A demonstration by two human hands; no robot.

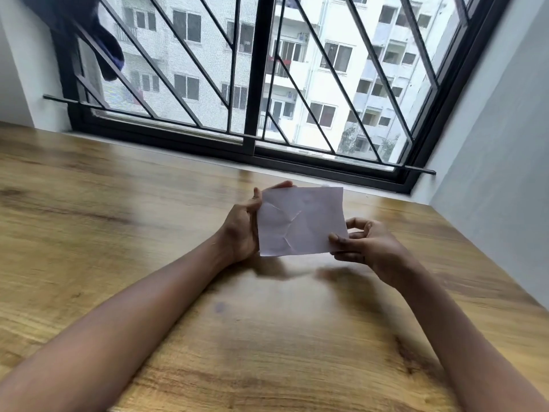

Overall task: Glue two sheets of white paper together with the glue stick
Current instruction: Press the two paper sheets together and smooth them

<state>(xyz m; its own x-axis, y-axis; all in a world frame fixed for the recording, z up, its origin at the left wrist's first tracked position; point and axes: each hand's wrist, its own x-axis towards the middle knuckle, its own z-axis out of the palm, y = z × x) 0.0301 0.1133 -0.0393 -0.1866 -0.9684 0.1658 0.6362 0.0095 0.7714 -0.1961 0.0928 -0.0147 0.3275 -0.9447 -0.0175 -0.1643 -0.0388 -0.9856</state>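
Head view: white paper point(300, 221) spans left grip point(242, 230) to right grip point(365, 245).

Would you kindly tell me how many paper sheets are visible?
1: a creased sheet, held by the left hand and right hand; a second may lie hidden behind it.

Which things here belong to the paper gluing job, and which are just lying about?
For the job: white paper, held off the table; left hand gripping its left edge; right hand pinching its lower right corner. No glue stick in view.
Just there: wooden table; dark cloth hanging by the window.
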